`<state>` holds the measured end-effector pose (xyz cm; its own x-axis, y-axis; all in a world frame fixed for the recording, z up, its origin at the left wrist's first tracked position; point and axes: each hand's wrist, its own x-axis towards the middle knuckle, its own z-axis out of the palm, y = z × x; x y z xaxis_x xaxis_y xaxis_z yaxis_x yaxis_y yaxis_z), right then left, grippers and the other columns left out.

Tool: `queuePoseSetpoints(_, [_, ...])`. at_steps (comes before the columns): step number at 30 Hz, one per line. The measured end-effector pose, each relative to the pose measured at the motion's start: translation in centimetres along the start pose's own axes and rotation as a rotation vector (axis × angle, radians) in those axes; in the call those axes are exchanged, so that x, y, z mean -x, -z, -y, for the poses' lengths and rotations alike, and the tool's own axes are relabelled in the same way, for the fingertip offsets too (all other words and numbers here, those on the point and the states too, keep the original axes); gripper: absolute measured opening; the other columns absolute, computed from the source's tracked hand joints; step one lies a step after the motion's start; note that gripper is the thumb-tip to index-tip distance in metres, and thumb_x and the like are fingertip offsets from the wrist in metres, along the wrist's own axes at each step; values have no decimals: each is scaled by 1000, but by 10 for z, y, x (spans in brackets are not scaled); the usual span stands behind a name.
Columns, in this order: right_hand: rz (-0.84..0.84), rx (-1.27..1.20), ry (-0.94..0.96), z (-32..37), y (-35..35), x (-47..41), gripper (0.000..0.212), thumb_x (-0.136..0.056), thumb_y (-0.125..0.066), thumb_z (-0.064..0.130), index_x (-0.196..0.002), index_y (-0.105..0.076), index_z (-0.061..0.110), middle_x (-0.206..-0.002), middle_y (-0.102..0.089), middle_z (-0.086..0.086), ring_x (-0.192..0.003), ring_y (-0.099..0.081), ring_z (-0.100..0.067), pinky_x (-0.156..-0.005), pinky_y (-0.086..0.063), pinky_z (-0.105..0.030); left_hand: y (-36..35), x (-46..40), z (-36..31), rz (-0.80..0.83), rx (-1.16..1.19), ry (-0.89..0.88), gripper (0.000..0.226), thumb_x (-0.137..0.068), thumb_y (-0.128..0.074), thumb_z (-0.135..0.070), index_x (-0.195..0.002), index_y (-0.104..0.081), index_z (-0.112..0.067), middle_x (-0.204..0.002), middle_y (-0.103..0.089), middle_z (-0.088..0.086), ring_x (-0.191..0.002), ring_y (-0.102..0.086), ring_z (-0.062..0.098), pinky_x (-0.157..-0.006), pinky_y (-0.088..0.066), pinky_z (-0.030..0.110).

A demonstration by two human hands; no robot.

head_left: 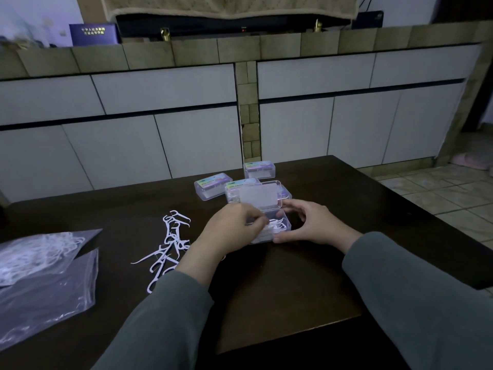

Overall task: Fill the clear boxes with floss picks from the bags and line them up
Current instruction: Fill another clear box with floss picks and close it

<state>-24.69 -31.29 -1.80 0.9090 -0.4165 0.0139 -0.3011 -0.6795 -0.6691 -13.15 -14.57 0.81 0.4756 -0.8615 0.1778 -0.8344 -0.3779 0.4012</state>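
A clear box (280,226) stands open on the dark table (266,289), its lid (256,196) raised toward the far side. White floss picks lie inside it. My left hand (229,231) covers the box's left end, fingers curled over the picks inside. My right hand (312,222) holds the box's right end, thumb along the front wall. A loose heap of floss picks (170,241) lies on the table left of my hands. At the far left lies a clear bag with picks (40,252), and a flat clear bag (45,295) lies nearer to me.
Several closed clear boxes with coloured labels (213,186) (259,169) stand behind the open one, toward the table's far edge. White cabinet doors (160,145) line the wall beyond. A tiled floor (448,198) shows to the right of the table.
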Motion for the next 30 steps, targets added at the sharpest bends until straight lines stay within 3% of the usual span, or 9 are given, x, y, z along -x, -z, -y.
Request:
queuePoseSetpoints(3, [-50,92,-20,4,-1,3,111,-58,-80,63,-150,-24,37,-142,-44,13,-136,-33,-21,-113,-29,-47,6,7,3,-76,-35,-21,23,-96,-54,-32,-110,-71,-26,-93,-60,-12,-81,-51,2,-62,-35,16])
queuePoseSetpoints(6, [-206,56,87,4,-5,6,117,-51,-80,70,-149,-23,41,-145,-34,11,-132,-34,-14,-111,-34,-45,20,18,8,-94,-34,0,21,-95,-55,-30,-106,-72,-24,-98,-67,-10,-83,-57,3,-67,-45,20])
queuePoseSetpoints(8, [-322,55,225,6,-8,9,105,-54,-78,70,-143,-31,41,-141,-36,13,-123,-35,-6,-105,-38,-39,33,27,12,-85,-50,40,20,-94,-57,-32,-104,-73,-25,-97,-69,-10,-84,-61,4,-75,-52,28])
queuePoseSetpoints(12, [-426,250,595,31,-27,13,70,-72,-66,69,-130,-50,33,-124,-52,10,-112,-42,-1,-99,-37,-35,64,45,30,86,-86,181,19,-89,-63,-41,-105,-69,-33,-99,-65,-16,-91,-59,1,-80,-47,22])
queuePoseSetpoints(16, [-347,456,701,68,-56,9,49,-85,-56,62,-124,-58,32,-112,-59,10,-107,-48,-9,-91,-31,-33,84,60,53,236,-206,367,59,-73,-75,-55,-124,-60,-30,-109,-63,-10,-97,-57,9,-83,-42,25])
queuePoseSetpoints(19, [-323,699,551,99,-73,7,53,-89,-46,64,-120,-62,25,-113,-62,3,-111,-48,-18,-93,-28,-41,90,72,65,335,-339,489,74,-65,-79,-60,-124,-58,-21,-109,-61,-5,-97,-56,15,-83,-46,29])
queuePoseSetpoints(24, [-112,998,167,129,-88,3,86,-86,-23,80,-110,-69,12,-118,-61,-12,-118,-44,-31,-99,-20,-50,89,89,81,387,-381,609,94,-64,-77,-65,-136,-48,-12,-136,-53,5,-119,-52,22,-97,-44,32])
queuePoseSetpoints(28, [-18,988,170,138,-100,-2,76,-90,-31,73,-120,-64,12,-126,-56,-12,-121,-40,-30,-103,-20,-49,86,91,87,391,-305,587,67,-63,-78,-63,-107,-64,-14,-108,-64,2,-92,-58,19,-77,-46,29])
queuePoseSetpoints(30, [7,910,200,142,-104,-5,64,-93,-38,65,-125,-62,15,-126,-55,-8,-120,-40,-27,-102,-21,-47,83,90,92,344,-304,561,48,-65,-79,-59,-80,-62,-17,-83,-63,0,-76,-57,17,-65,-42,28])
